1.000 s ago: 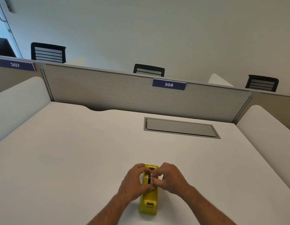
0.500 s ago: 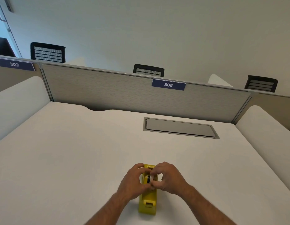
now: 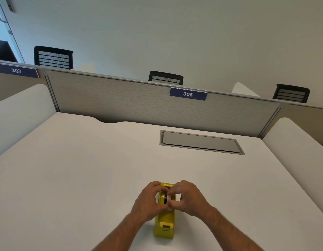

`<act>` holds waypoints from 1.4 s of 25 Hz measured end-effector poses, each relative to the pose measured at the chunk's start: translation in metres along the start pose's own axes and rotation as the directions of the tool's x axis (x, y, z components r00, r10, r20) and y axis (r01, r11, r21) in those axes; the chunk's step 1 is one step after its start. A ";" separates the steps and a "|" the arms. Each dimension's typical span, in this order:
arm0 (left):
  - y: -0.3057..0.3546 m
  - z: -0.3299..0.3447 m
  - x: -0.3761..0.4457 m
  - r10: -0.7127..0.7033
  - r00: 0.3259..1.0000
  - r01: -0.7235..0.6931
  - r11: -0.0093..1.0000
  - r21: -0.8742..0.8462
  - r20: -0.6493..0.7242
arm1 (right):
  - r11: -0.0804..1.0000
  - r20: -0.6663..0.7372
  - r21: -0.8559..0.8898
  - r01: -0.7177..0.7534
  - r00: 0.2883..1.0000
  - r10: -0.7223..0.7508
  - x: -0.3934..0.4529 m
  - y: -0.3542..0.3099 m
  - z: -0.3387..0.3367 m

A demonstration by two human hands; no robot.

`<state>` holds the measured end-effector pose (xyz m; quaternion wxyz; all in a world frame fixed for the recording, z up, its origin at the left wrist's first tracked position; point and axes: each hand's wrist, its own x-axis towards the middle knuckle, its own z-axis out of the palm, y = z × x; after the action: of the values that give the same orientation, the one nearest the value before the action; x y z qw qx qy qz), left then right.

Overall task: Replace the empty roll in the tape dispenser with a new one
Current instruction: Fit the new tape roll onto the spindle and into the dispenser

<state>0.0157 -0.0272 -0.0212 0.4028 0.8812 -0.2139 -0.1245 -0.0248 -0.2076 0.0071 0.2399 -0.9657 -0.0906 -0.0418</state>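
Observation:
A yellow tape dispenser [image 3: 164, 222] stands on the white desk [image 3: 84, 178] near the front edge, its cutter end toward me. My left hand [image 3: 148, 200] wraps the dispenser's left side. My right hand [image 3: 187, 198] pinches a white roll [image 3: 169, 198] that sits in the dispenser's slot beside a black hub [image 3: 165, 198]. Both thumbs meet over the roll. Most of the roll is hidden by my fingers.
A grey flip-lid cable tray [image 3: 200, 143] is set into the desk behind the dispenser. A grey partition [image 3: 120, 102] with a label reading 306 closes the back. White side dividers [image 3: 298, 142] flank the desk. Black chairs show beyond the partition.
Both hands stay on the dispenser and roll; the fingers shifted only slightly. The dispenser has not moved.

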 end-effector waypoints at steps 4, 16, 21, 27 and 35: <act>-0.001 0.000 0.000 -0.007 1.000 0.007 1.000 -0.017 0.001 | 1.000 -0.022 0.011 0.003 1.000 -0.003 0.002 0.000 0.000; -0.003 -0.004 0.001 0.017 1.000 -0.017 1.000 -0.016 0.015 | 0.983 -0.046 -0.136 0.121 0.991 -0.128 -0.002 0.000 0.000; -0.002 -0.004 0.001 0.016 1.000 -0.016 1.000 -0.013 0.006 | 0.974 -0.061 -0.176 0.144 0.986 -0.157 -0.003 0.000 0.003; -0.003 -0.003 0.001 0.012 1.000 -0.012 1.000 -0.015 0.002 | 0.973 -0.082 -0.166 0.159 0.981 -0.174 -0.003 -0.001 0.003; -0.002 -0.003 0.001 0.007 1.000 -0.007 1.000 -0.011 -0.001 | 0.970 -0.087 -0.173 0.172 0.978 -0.189 -0.005 0.000 0.002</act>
<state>0.0180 -0.0243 -0.0203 0.4084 0.8782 -0.2161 -0.1236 -0.0298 -0.2072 0.0051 0.1591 -0.9664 -0.1620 -0.1205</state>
